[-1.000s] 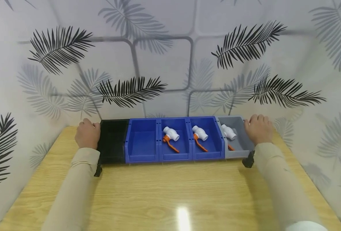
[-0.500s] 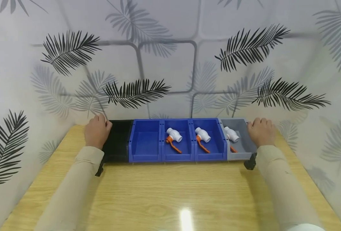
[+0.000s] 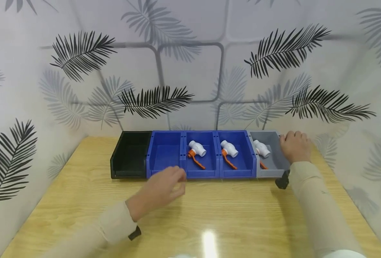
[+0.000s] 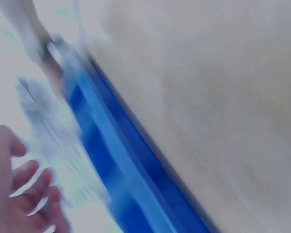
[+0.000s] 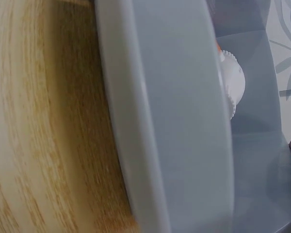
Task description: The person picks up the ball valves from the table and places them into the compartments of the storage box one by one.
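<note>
My left hand (image 3: 159,191) is over the table just in front of the blue bins, fingers loosely bent, with nothing in it; the left wrist view is blurred. At the right end of the row, my right hand (image 3: 295,147) grips the right side of the grey bin (image 5: 184,116). White ball valves with orange handles lie in the bins: one valve (image 3: 197,148) in the middle blue bin, another valve (image 3: 230,148) in the right blue bin, and a third valve (image 3: 262,148) in the grey bin, its handle partly hidden by the bin wall.
A black bin (image 3: 129,154) ends the row on the left, beside the left blue bin (image 3: 166,152). The row stands on a wooden table (image 3: 235,211) close to a leaf-patterned wall (image 3: 190,82).
My left hand has let go of the black bin and moved right and toward me, in front of the blue bins. My right hand stays on the grey bin.
</note>
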### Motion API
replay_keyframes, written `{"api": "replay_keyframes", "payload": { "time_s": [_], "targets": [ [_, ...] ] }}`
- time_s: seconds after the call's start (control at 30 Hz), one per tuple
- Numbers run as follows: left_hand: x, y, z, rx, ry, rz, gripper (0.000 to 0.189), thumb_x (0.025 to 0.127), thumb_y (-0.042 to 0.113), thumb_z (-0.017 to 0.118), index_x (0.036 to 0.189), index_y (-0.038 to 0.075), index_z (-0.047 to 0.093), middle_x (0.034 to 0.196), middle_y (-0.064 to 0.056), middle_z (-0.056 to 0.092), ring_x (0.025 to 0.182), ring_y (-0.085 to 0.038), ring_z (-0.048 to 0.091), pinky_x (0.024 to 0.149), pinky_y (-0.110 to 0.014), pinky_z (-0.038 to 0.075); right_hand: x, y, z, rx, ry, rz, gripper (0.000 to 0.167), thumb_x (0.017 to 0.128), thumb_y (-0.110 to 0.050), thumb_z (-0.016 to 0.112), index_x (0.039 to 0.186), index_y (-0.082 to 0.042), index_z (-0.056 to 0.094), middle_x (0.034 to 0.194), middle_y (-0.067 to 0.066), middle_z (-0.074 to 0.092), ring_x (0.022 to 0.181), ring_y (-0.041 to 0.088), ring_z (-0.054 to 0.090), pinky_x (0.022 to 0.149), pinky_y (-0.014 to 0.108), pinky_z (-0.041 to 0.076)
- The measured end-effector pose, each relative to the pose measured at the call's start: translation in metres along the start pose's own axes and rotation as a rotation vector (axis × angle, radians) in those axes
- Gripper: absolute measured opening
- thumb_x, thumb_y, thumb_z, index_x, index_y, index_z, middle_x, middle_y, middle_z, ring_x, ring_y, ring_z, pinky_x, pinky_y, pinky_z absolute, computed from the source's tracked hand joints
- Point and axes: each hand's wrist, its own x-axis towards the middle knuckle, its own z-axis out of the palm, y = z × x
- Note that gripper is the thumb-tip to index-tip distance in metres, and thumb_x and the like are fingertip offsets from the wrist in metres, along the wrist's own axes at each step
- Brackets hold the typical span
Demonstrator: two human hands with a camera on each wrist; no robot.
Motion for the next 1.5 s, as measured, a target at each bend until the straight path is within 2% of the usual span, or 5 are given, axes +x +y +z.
{"api": "replay_keyframes", "payload": {
  "time_s": [0.2, 0.4, 0.6, 0.93, 1.5],
  "targets": [
    [-0.029, 0.075, 0.005, -0.078, -0.232, 0.252, 0.022, 0.091, 0.032, 0.051, 0.106, 0.018, 0.058, 0.098, 0.01, 0.057, 0.084, -0.003, 0.051, 0.073, -0.017, 0.043, -0.001, 0.002, -0.002, 0.001, -0.011, -0.001, 0.042, 0.098, -0.031, 0.028, 0.087, 0.005, 0.046, 0.091, 0.028, 0.044, 0.091, 0.047, 0.038, 0.08, 0.059, 0.028],
    [-0.051, 0.1, 0.019, 0.013, -0.437, 0.413, 0.028, 0.094, 0.044, 0.045, 0.109, 0.025, 0.059, 0.094, 0.017, 0.055, 0.076, 0.003, 0.043, 0.06, -0.009, 0.03, -0.001, 0.001, -0.004, -0.016, -0.002, 0.005, 0.041, 0.097, -0.029, 0.029, 0.087, 0.006, 0.047, 0.091, 0.028, 0.045, 0.091, 0.048, 0.039, 0.078, 0.06, 0.03],
    [-0.074, 0.105, 0.039, 0.18, -0.244, 0.542, 0.011, 0.087, 0.039, 0.056, 0.088, 0.028, 0.059, 0.078, 0.019, 0.044, 0.065, 0.003, 0.028, 0.055, -0.01, 0.014, -0.002, 0.001, -0.004, -0.019, 0.003, 0.0, 0.041, 0.097, -0.03, 0.028, 0.086, 0.006, 0.046, 0.092, 0.029, 0.045, 0.092, 0.048, 0.039, 0.078, 0.06, 0.03],
    [-0.087, 0.113, 0.076, 0.219, 0.05, 0.517, 0.013, 0.083, 0.039, 0.058, 0.073, 0.032, 0.056, 0.067, 0.018, 0.036, 0.063, 0.0, 0.022, 0.058, -0.014, 0.01, -0.002, 0.0, -0.003, -0.007, 0.013, -0.004, 0.042, 0.097, -0.031, 0.028, 0.088, 0.006, 0.047, 0.093, 0.03, 0.046, 0.094, 0.049, 0.039, 0.079, 0.061, 0.029],
    [-0.1, 0.121, 0.087, 0.116, 0.07, 0.397, 0.014, 0.086, 0.038, 0.058, 0.076, 0.028, 0.057, 0.071, 0.017, 0.037, 0.061, 0.005, 0.022, 0.057, -0.009, 0.017, 0.001, 0.0, 0.0, -0.003, -0.001, -0.013, 0.044, 0.098, -0.031, 0.027, 0.09, 0.006, 0.048, 0.095, 0.029, 0.047, 0.094, 0.048, 0.039, 0.078, 0.061, 0.03]
  ]
}}
